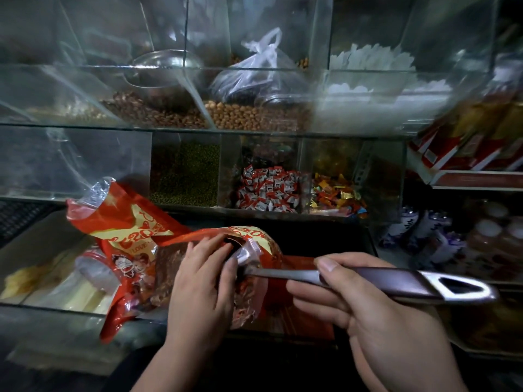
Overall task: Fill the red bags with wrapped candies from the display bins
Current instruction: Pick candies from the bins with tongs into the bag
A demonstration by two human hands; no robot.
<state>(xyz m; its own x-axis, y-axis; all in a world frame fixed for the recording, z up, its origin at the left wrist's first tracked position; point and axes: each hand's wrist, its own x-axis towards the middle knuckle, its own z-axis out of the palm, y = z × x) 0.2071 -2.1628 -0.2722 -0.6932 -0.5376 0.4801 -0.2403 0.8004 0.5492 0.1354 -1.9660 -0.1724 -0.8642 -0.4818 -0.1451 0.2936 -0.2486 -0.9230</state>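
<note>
The glass display bins [351, 165] are standing in tiers. In the middle row, one compartment is holding green beans [186, 176]. The next is holding red-and-white wrapped candies [268, 188], and the one to its right is holding mixed-colour wrapped candies [336, 196] in gold, orange and red. Above them, brown nuts [150, 111] are lying under a metal bowl [164, 69]. Paler peanuts [249, 117] are lying under a knotted clear plastic bag [254, 72], and white pieces [382, 66] are filling the bin at the right. Low on the left, pale yellow pieces [28, 278] are sitting in another glass bin.

The red bag [167, 275] is lying on its side in front of the candy compartments, glossy and crumpled, with gold lettering near its mouth. A clear panel is showing reddish-brown contents, too blurred to identify. A second red bag [124, 230], printed with a gold star and a cartoon figure, is leaning just behind it to the left with its clear top gaping.

The left hand [202, 281] is lying over the red bag, its fingers curling at the mouth and holding the opening apart. The right hand [376, 315] is gripping the dark handle of a metal scoop [396, 281], thumb on top and fingers wrapping underneath. The scoop's shaft is reaching leftward and its head is sitting inside the bag's mouth, right beside the left fingertips.
</note>
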